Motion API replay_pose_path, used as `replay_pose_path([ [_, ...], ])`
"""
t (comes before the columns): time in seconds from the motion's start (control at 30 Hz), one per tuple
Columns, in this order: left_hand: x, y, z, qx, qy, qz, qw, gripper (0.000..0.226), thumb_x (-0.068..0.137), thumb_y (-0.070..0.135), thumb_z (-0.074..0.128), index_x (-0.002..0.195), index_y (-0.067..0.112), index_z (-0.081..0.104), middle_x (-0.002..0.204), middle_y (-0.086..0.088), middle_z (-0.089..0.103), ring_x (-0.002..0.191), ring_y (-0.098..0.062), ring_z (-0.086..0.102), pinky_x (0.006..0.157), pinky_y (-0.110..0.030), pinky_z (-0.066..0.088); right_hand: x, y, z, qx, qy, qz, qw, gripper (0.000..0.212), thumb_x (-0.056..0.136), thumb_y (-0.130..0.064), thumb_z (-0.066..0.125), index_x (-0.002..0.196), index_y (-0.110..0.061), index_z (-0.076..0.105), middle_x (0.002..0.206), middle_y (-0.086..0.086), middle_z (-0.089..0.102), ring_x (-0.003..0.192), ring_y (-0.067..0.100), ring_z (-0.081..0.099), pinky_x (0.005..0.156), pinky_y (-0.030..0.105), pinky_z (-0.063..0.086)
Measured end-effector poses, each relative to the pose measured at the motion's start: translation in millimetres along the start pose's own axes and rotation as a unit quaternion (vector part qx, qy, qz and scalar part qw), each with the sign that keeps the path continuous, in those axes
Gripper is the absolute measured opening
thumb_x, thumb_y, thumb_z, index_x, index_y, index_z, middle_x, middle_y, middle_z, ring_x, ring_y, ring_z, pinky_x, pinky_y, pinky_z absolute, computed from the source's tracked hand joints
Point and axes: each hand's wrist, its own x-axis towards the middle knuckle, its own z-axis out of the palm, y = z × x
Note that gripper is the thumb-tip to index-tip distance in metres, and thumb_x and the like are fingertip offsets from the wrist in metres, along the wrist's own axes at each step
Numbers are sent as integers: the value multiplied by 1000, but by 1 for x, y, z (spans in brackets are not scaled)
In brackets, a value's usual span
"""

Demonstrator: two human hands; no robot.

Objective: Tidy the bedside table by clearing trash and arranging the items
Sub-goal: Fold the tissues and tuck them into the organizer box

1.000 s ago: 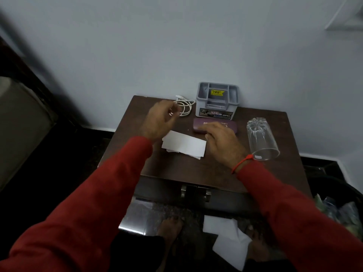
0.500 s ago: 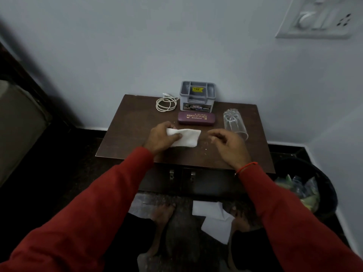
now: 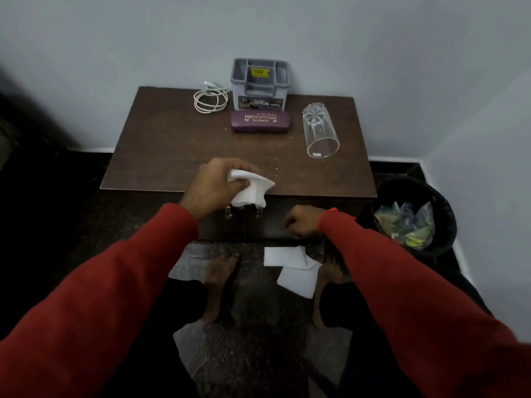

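My left hand [image 3: 214, 186] grips a crumpled white tissue [image 3: 249, 190] over the front edge of the brown bedside table [image 3: 161, 147]. My right hand [image 3: 301, 222] hangs below the table's front edge, fingers curled; whether it holds anything is unclear. At the back of the table stand a grey organizer box [image 3: 260, 81], a coiled white cable [image 3: 209, 100] to its left and a purple glasses case [image 3: 261, 121] in front of it. A clear drinking glass [image 3: 319, 130] lies on its side at the right. A few small crumbs [image 3: 273, 163] dot the tabletop.
A black trash bin [image 3: 444, 211] holding plastic wrappers stands on the floor right of the table. White papers [image 3: 293, 268] lie on the dark floor between my bare feet. The table has a drawer with metal handles [image 3: 260, 215]. A wall runs behind.
My left hand closed on the tissue and pulled it back to the table's front edge, crumpling it. My right hand dropped from the tabletop to below the edge. The view pulled back.
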Motion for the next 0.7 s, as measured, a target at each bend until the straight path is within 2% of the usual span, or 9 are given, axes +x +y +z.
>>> replay_pose_path([
  [0.07,7,0,1,-29,-6,7,1000,33,87,7,72,104,35,74,103,11,72,86,1,65,62,-4,46,21,17,13,-9,-6,13,1000,29,88,-7,53,111,-9,71,107,12,72,96,29,68,90,37,54],
  [0.13,11,0,3,-65,-23,1,998,31,87,7,72,104,33,74,106,8,73,88,-6,68,62,-15,54,40,35,29,11,-10,36,999,24,90,-8,54,105,-5,71,104,16,70,91,29,65,84,35,52],
  [0.17,13,0,3,-68,-32,-1,997,30,87,7,73,104,33,75,104,8,73,86,-5,68,60,-15,53,48,41,37,16,-6,50,999,23,90,-9,55,107,-4,70,107,15,69,96,29,64,87,35,50],
  [0.27,16,1,6,-72,-78,-5,994,26,86,7,74,99,30,77,94,11,74,75,4,66,59,-13,50,69,61,67,37,38,77,996,31,92,-11,55,121,-9,66,132,9,58,120,30,54,102,32,41],
  [0.33,18,1,10,-68,-118,-13,991,23,86,10,75,98,29,78,92,12,75,75,6,66,61,-14,51,81,72,88,50,61,91,993,31,94,-11,53,122,-12,65,139,10,53,126,31,49,105,29,36],
  [0.43,22,1,18,-43,-167,-29,985,20,88,15,75,101,30,77,96,13,74,83,-1,67,64,-16,48,95,87,114,85,79,132,984,33,93,-8,51,124,-10,64,143,11,49,132,30,44,111,29,30],
  [0.53,26,2,26,-12,-200,-34,979,20,90,20,74,106,32,75,101,14,71,89,-4,66,65,-16,47,110,109,132,124,89,166,974,34,90,-5,54,122,-13,61,138,11,51,131,30,46,111,32,33],
  [0.63,29,1,31,15,-219,-34,975,21,92,22,71,108,35,73,102,16,69,90,-3,64,65,-14,46,116,119,137,97,78,178,976,40,91,-8,55,129,-20,56,140,9,48,133,30,44,112,35,33],
  [0.7,31,-1,32,13,-218,-27,976,22,91,23,72,107,39,73,106,15,71,95,-4,65,72,-21,52,121,123,138,73,70,182,978,42,93,-10,54,134,-19,52,143,9,46,134,29,43,111,34,32],
])
